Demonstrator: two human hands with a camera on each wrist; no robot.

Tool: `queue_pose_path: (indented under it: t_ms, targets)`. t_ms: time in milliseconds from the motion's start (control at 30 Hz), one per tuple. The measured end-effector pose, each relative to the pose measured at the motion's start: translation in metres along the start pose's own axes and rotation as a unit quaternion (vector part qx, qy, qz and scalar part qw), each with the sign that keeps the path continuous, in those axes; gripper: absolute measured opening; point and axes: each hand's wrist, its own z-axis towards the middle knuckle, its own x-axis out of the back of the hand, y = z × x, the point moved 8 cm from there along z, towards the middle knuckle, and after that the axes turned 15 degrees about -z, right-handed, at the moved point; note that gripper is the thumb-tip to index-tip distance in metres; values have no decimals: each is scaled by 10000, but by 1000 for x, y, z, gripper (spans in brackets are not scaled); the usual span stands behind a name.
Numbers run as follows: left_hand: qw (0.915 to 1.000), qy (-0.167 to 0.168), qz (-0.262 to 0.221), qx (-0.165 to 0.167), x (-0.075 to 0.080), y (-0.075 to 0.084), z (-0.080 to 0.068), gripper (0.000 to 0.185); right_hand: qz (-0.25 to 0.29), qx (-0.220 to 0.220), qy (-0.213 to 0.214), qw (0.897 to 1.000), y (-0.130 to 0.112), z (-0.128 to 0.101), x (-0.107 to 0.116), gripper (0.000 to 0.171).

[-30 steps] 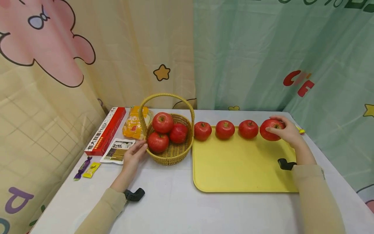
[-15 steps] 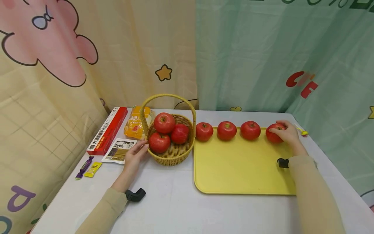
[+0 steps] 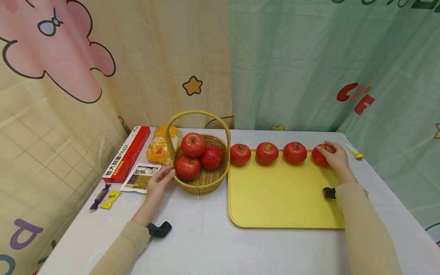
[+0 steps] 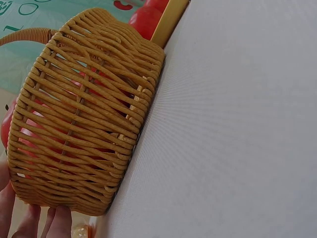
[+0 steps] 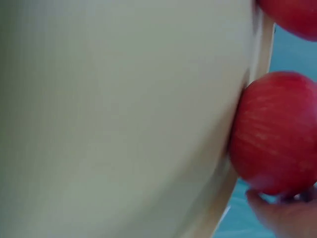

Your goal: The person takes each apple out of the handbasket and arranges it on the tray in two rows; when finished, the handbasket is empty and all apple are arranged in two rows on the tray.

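head view: right hand (image 3: 335, 158) fingers still grip the apple (image 3: 320, 156), now lowered onto the tray (image 3: 282, 198).

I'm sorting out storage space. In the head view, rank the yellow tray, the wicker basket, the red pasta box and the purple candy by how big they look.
Largest to smallest:
1. yellow tray
2. wicker basket
3. red pasta box
4. purple candy

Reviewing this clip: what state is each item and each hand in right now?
Right hand: grips the end apple on the yellow tray.
Left hand: fingers touching the wicker basket.
Basket: upright, three apples inside.
Other three tray apples: lined along the tray's far edge.
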Motion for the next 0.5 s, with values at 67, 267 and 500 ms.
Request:
queue_pose_path:
  t_ms: [67,267,500]
  targets:
    - [10000,-7,-13,-20,0,0,-1,50,45,-153,257,9995,-7,-4,4,72]
    - [10000,-46,-37,-35,0,1,-1,50,429,-197,1212,9915,-49,-23,15,61]
    - [9998,-43,-200,-91,0,0,-2,42,1610,787,1330,9748,-132,-54,12,52]
